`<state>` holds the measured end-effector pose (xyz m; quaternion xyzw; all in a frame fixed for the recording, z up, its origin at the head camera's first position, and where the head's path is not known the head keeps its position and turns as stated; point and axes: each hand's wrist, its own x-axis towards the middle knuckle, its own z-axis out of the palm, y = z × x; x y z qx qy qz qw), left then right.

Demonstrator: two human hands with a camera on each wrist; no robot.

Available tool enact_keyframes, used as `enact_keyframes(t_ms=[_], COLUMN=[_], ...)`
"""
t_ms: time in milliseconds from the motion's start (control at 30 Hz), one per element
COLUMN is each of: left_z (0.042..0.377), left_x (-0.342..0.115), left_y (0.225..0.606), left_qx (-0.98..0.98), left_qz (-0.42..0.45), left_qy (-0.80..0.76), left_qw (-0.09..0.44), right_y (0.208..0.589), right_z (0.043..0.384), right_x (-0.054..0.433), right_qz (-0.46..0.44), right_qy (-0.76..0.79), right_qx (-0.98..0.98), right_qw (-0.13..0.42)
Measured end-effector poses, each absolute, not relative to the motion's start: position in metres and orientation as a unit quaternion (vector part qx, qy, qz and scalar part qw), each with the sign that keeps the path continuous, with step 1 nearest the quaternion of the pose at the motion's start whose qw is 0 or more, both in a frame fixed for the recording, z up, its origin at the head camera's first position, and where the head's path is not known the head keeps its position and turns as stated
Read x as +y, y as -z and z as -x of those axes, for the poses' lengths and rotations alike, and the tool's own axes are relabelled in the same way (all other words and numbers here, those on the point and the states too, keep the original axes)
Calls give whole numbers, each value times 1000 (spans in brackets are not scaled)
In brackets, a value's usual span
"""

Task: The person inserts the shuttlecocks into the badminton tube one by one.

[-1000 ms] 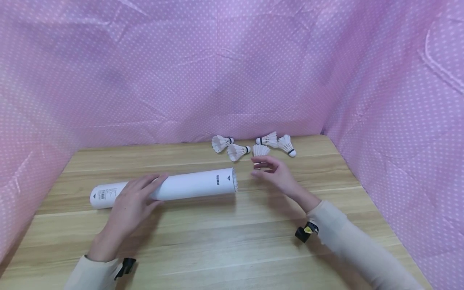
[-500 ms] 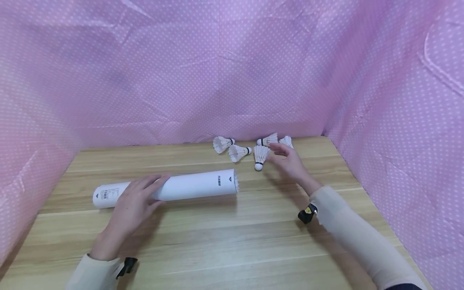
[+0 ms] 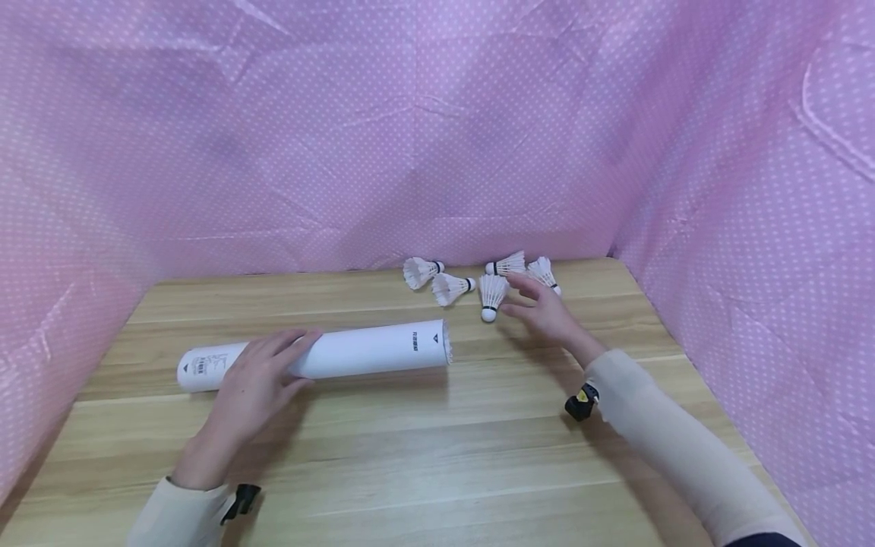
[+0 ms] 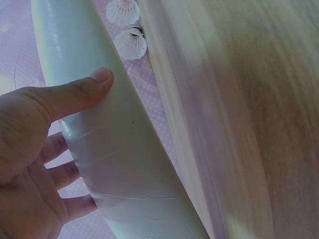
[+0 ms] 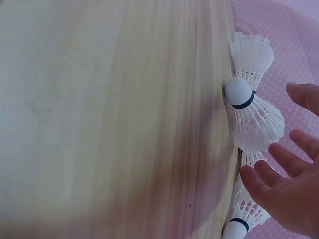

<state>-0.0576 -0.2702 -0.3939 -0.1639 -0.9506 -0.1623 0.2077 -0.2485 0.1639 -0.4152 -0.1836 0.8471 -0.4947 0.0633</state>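
A long white shuttlecock tube (image 3: 376,351) lies across the table on the left, with a ragged feathered edge showing at its right end. My left hand (image 3: 256,384) grips the tube around its middle; in the left wrist view the thumb lies over it and the fingers reach behind. My right hand (image 3: 547,308) hovers with fingers apart just right of a white shuttlecock (image 3: 492,292), whose cork points toward me. Behind the fingertips lie another shuttlecock (image 3: 507,264) and one to the right (image 3: 544,272), partly covered by the hand. Nothing shows in that hand's grasp.
Two more shuttlecocks, one nearer (image 3: 453,289) and one farther back (image 3: 421,272), lie left of the hand near the table's back edge. The wooden table (image 3: 437,456) is bounded by a pink dotted cloth (image 3: 410,137) behind and at both sides.
My right hand has moved back and to the right, from in front of the middle shuttlecock to its right side, uncovering its cork. The left hand keeps its hold on the tube.
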Motion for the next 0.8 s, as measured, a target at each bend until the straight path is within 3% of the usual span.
enact_keyframes(t_ms=[467, 800], left_z=[58, 58], left_x=[-268, -269], left_y=[394, 392], left_qx=[-950, -949], left_qz=[171, 170], left_qy=[160, 162], left_qw=[208, 211], right_y=[411, 415], right_z=[248, 241], right_x=[164, 173], right_qz=[188, 208], right_qy=[480, 496], right_qx=[851, 842], right_qw=[97, 51])
